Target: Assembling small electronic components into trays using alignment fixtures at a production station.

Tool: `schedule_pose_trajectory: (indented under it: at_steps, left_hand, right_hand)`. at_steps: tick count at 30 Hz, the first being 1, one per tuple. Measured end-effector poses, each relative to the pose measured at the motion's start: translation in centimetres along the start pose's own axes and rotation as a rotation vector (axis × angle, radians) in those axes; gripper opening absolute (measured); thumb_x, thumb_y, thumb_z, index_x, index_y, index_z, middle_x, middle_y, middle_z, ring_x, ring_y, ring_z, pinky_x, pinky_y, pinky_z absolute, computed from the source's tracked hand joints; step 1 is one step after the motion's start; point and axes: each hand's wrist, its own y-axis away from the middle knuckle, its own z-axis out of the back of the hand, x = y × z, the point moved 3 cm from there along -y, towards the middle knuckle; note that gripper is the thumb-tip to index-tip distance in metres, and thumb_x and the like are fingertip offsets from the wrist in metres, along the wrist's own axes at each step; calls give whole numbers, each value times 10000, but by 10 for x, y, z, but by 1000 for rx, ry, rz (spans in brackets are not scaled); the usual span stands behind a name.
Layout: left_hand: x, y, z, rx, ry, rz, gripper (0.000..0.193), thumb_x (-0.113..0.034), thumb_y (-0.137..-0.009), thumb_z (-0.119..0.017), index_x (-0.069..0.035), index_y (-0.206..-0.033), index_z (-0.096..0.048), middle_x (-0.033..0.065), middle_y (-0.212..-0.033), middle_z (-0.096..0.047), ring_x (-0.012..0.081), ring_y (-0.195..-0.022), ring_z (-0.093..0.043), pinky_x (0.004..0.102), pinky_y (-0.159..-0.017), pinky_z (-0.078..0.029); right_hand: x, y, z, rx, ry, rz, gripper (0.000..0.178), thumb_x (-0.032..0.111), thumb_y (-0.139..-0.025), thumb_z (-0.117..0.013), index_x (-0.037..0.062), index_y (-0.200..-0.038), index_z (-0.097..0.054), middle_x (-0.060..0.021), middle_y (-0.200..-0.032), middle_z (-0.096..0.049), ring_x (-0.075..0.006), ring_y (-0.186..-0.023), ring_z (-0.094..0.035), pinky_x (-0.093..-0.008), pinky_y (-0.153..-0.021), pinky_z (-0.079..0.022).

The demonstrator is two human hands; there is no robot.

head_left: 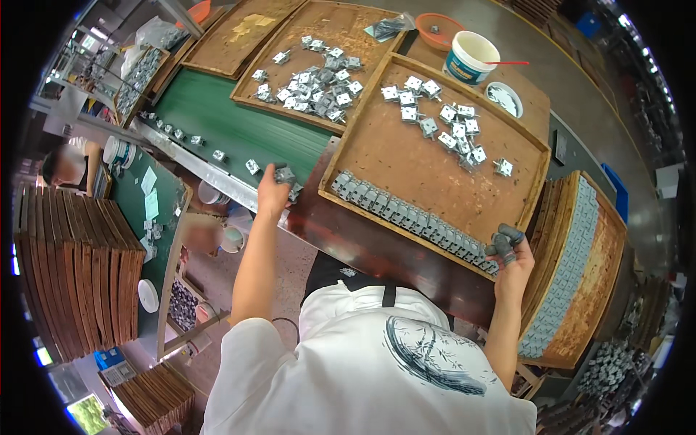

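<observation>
My left hand point(272, 192) is at the near end of the green conveyor belt, its fingers closed on a small grey metal part point(285, 175). Another such part lies just below that one, beside the hand. My right hand point(512, 264) is over the near right corner of a wooden tray point(435, 235), at the end of a tight row of metal parts point(406, 214). Grey covers sit on its fingertips, which are curled together; what they hold, if anything, is hidden. Loose metal parts point(457, 130) lie scattered at the tray's far side.
Single parts lie along the green belt point(225, 127). A second tray point(341, 29) behind holds a heap of parts. A white bucket point(471, 54) and an orange bowl point(438, 30) stand beyond. Stacked trays point(573, 290) rise at right. Another person point(87, 156) sits at far left.
</observation>
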Motion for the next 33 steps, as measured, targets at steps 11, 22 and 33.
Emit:
schedule_pose_trajectory:
  at_steps: [11, 22, 33]
  left_hand:
    - [-166, -31, -124, 202, 274, -433, 571, 54, -840, -546, -71, -1392, -470, 93, -1016, -643, 161, -752, -654, 270, -556, -498]
    - [-241, -57, -168, 8, 36, -604, 576, -28, -784, -554, -30, -1356, -476, 224, -1254, -614, 417, -1128, -586, 425, -974, -453]
    - [-173, 93, -138, 944, 1238, -47, 307, -5, -920, -600, 37, -1222, -572, 119, -1138, -645, 227, -1032, -643, 372, -891, -553]
  right_hand:
    - [2, 14, -18, 5, 8, -34, 222, 47, -912, -657, -15, -1125, -640, -73, -872, -672, -176, -713, -679, -280, -604, -550]
    - [-3, 23, -8, -78, -52, 0, 214, 39, -914, -656, -7, -1122, -637, -68, -873, -670, -170, -679, -668, -275, -588, -552]
    - [13, 2, -63, 99, -70, 36, 321, 68, -920, -663, -10, -1220, -581, -71, -937, -667, -161, -755, -674, -287, -634, -561]
